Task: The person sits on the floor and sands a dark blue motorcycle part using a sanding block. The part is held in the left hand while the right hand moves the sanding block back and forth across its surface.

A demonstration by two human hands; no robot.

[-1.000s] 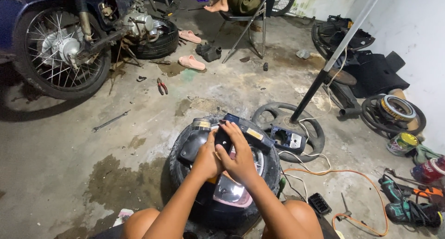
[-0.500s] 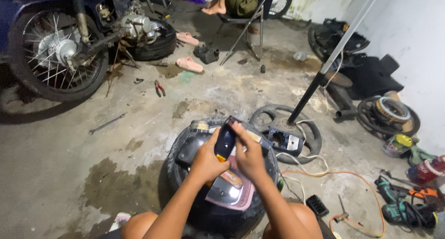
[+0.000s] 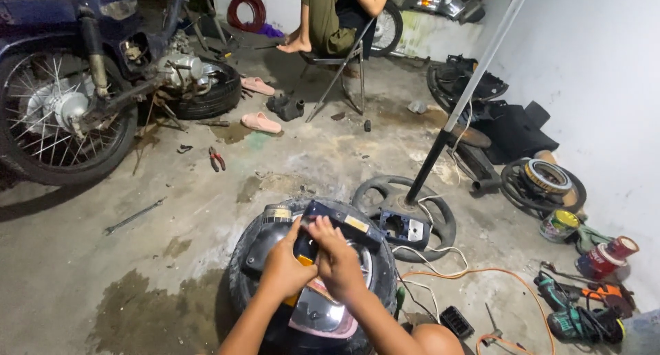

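Both hands, the left hand (image 3: 283, 269) and the right hand (image 3: 335, 259), close their fingers around a black-and-orange plastic motorcycle part (image 3: 302, 248) atop a tyre (image 3: 240, 272) on the floor; it looks light, rigid and brittle, best gripped by its solid edges.

I see both my forearms reaching forward from below, wrists close together. My left hand (image 3: 284, 267) is curled shut, my right hand (image 3: 338, 259) clenched just beside it, knuckles up.
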